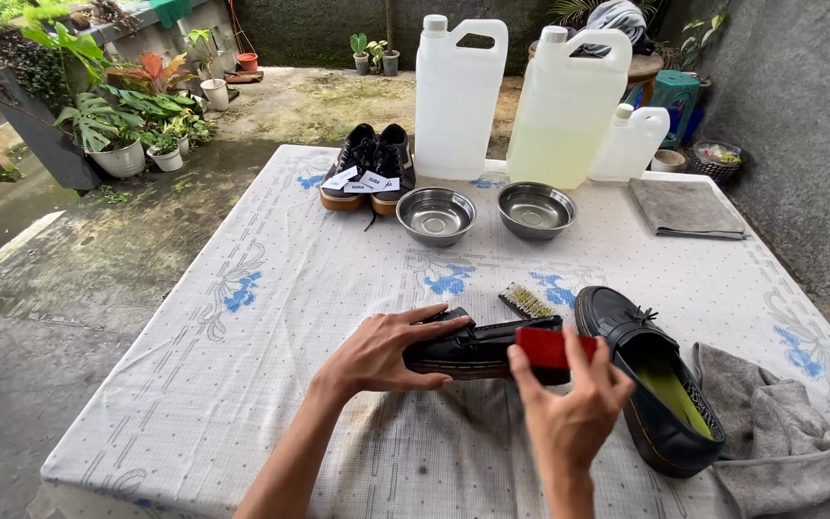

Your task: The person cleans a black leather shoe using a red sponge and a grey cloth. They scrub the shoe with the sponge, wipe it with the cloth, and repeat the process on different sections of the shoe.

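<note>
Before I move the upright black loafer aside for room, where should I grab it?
Probably best to take the loafer by its heel rim, from above on the near side: the opening faces up, the heel points toward you, and the grey cloth crowds its right.

Open patterned tablecloth point(271, 317) left of left hand point(377, 351). Right blocked: upright black leather loafer point(655, 384), crumpled grey cloth point(780, 432). Ahead: small bristle brush point(527, 301), two round steel bowls point(436, 213), tall white plastic jugs point(458, 96) behind.

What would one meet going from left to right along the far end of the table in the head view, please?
Pair of sneakers → tall white jug → jug of pale yellow liquid → small white bottle → folded grey cloth.
</note>
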